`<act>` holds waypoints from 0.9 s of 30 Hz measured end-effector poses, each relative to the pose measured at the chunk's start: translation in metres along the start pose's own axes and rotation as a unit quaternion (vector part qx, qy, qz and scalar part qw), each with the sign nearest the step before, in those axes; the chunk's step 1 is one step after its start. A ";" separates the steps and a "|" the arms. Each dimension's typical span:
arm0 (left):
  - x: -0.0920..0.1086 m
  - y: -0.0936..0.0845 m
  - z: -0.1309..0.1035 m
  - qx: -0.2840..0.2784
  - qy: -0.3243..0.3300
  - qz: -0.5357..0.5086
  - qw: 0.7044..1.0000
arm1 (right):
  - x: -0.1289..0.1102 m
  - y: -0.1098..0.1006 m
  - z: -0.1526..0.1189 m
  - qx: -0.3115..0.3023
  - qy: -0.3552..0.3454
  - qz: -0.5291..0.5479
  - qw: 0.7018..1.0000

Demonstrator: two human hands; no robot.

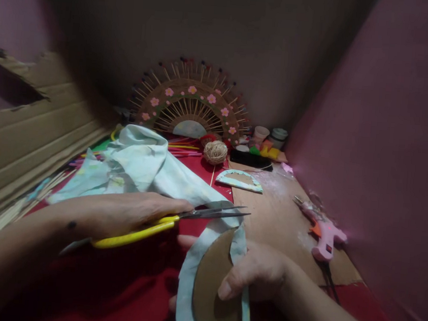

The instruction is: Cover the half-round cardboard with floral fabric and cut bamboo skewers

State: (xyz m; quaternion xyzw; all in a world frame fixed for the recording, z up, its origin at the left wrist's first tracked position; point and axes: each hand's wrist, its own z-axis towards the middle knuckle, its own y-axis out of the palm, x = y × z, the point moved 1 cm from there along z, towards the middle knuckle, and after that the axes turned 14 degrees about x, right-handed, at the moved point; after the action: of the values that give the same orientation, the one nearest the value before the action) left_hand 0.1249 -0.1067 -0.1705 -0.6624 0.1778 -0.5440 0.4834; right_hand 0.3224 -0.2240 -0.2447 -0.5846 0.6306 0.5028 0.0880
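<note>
My left hand [135,216] is closed round the yellow handles of a pair of scissors [172,221]. The scissor blades point right, parted a little, across the light blue patterned cloth [183,178]. That cloth lies bunched on the left and runs down to a cardboard half-disc [212,279]. My right hand [257,272] grips the half-disc, its thumb on the cardboard face and its other fingers partly hidden behind. A border of the cloth sticks out round the cardboard, and a strip of it is folded over near my thumb.
A smaller cloth-edged half-disc [240,180] lies on the brown board [268,224], with a pink glue gun [323,231] to its right. Behind are a twine ball [215,152], a black phone-like slab [251,160] and a flowered stick fan [191,99]. Corrugated cardboard [42,127] stands left.
</note>
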 end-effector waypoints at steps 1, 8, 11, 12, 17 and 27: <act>0.002 0.000 0.001 -0.037 -0.015 -0.031 0.999 | 0.001 0.000 0.000 -0.001 0.007 0.004 1.000; 0.003 -0.002 -0.001 -0.069 -0.024 -0.061 0.995 | 0.001 0.000 0.002 -0.021 0.032 0.011 0.999; 0.001 -0.001 -0.004 -0.065 -0.028 -0.022 0.997 | 0.002 -0.002 0.003 -0.025 0.023 0.004 0.999; 0.000 -0.001 -0.005 -0.064 -0.028 -0.007 0.998 | 0.002 -0.002 0.002 -0.022 0.017 0.002 1.000; -0.013 -0.006 -0.009 -0.036 -0.023 0.050 0.998 | 0.002 0.001 0.000 -0.010 0.011 -0.011 1.000; -0.014 -0.005 -0.011 -0.021 -0.005 0.024 0.999 | 0.005 -0.001 -0.002 -0.042 0.048 0.012 0.998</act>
State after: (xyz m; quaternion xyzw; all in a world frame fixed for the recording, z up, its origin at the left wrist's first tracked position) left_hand 0.1087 -0.0988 -0.1750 -0.6708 0.2027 -0.5247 0.4834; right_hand 0.3231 -0.2286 -0.2475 -0.6037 0.6197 0.5009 0.0266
